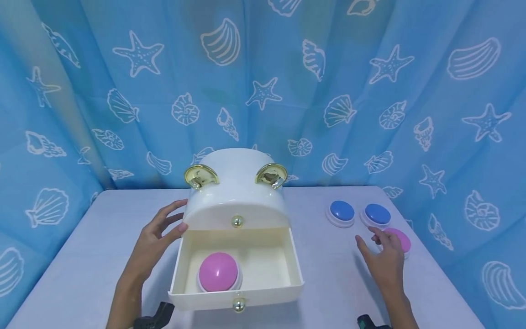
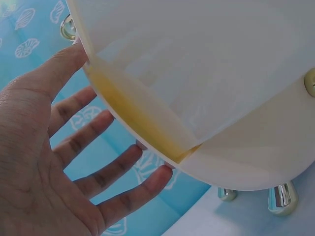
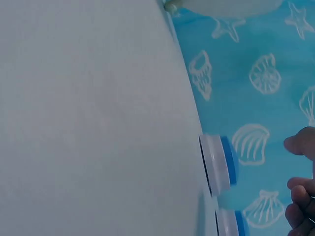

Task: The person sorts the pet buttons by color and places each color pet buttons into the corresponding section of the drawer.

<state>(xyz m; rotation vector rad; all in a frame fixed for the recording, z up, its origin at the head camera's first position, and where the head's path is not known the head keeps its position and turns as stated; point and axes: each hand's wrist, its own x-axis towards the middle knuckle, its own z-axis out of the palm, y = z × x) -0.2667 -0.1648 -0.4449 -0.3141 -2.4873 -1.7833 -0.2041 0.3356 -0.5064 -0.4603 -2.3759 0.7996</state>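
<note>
A white box (image 1: 242,183) with gold-trimmed ears stands on the table with its lower drawer (image 1: 269,262) pulled out. Inside the drawer, toward its left, lies a pink push button (image 1: 218,272) on a white base. My left hand (image 1: 152,244) rests its fingertips against the box's left side, with spread fingers (image 2: 125,194) in the left wrist view. Over the table's right side my right hand (image 1: 386,265) hovers with loosely bent fingers and holds nothing. It partly hides a second pink button (image 1: 402,239). Just beyond are two blue buttons (image 1: 342,210) (image 1: 377,214).
A white cloth covers the table (image 1: 324,274). Blue curtains (image 1: 263,68) with shell and starfish drawings hang behind and at both sides. Gold knobs (image 1: 239,305) stick out from the drawer front and the panel above it.
</note>
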